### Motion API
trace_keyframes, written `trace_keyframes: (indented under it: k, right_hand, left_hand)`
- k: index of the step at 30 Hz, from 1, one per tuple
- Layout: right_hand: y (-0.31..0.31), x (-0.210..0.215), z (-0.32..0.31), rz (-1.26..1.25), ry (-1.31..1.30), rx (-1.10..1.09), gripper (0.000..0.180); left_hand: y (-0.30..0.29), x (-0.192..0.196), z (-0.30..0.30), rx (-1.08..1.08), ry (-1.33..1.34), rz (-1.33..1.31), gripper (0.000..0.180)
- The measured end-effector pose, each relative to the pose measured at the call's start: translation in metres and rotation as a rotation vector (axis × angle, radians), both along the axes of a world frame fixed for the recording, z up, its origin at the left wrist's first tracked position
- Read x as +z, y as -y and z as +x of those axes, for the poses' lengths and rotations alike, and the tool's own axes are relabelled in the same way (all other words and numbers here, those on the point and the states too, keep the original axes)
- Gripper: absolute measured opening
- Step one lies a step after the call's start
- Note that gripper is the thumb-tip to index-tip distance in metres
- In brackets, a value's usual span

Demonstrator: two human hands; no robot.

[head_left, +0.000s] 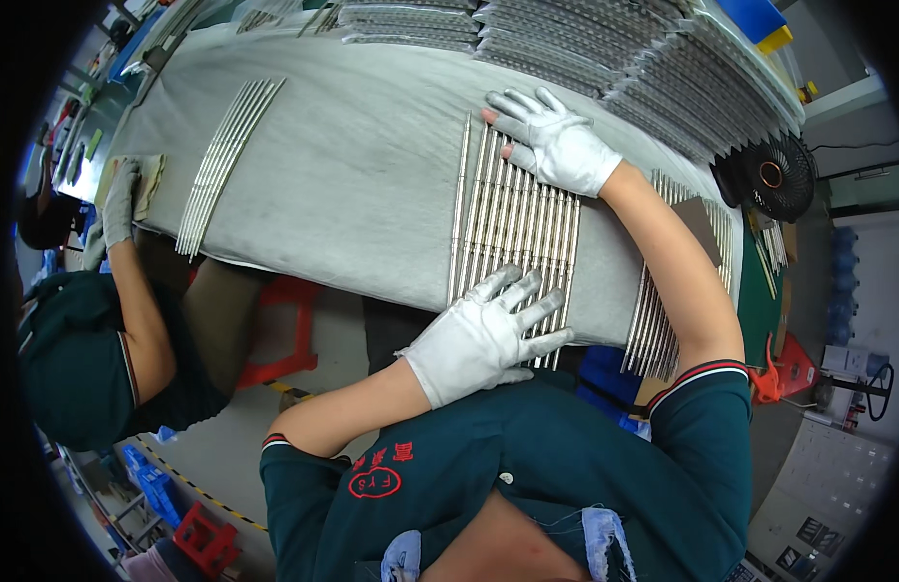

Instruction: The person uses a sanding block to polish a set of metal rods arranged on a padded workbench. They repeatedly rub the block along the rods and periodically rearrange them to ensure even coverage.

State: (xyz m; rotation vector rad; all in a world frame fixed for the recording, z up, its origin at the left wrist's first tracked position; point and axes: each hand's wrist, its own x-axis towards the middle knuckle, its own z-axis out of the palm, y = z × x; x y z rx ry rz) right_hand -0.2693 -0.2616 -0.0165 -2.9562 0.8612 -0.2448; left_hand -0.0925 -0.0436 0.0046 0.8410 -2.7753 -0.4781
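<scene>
A row of slim shiny metal rods (517,218) lies side by side on the grey cloth in front of me. My left hand (480,335), in a white glove, rests over their near ends with its fingers spread. Across the far ends lies my right hand (563,145), gloved too, with two bare fingertips showing; its fingers are stretched out. Neither hand is closed round a rod. One rod (461,209) at the left of the row stands slightly apart from the others. The palms hide parts of the rods beneath them.
More rods (653,320) lie to the right, partly under my right forearm, near a brown card (697,228). Another rod group (226,170) lies left on the cloth-covered table (362,175). Stacked packs (566,48) line the far edge. A black fan (769,179) stands right; a co-worker (110,339) sits left.
</scene>
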Motion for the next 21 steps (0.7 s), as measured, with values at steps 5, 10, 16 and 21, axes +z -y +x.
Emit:
trace_keyframes:
  k: [5,10,16,21]
  right_hand:
    - [0.0,0.001,0.019,0.023,-0.02,-0.039,0.059]
    - [-0.028,0.008,0.065,0.002,0.069,0.149,0.059]
    - [-0.063,0.007,0.086,0.02,-0.003,0.292,0.061]
    - [-0.07,0.008,0.067,0.007,0.012,0.264,0.06]
  left_hand:
    - [-0.003,0.005,0.016,0.064,-0.001,-0.036,0.061]
    - [-0.014,0.017,0.044,0.226,-0.067,-0.008,0.073]
    - [-0.014,0.01,0.103,0.569,-0.008,-0.187,0.086]
    - [-0.025,0.012,0.123,0.691,0.034,-0.2,0.077]
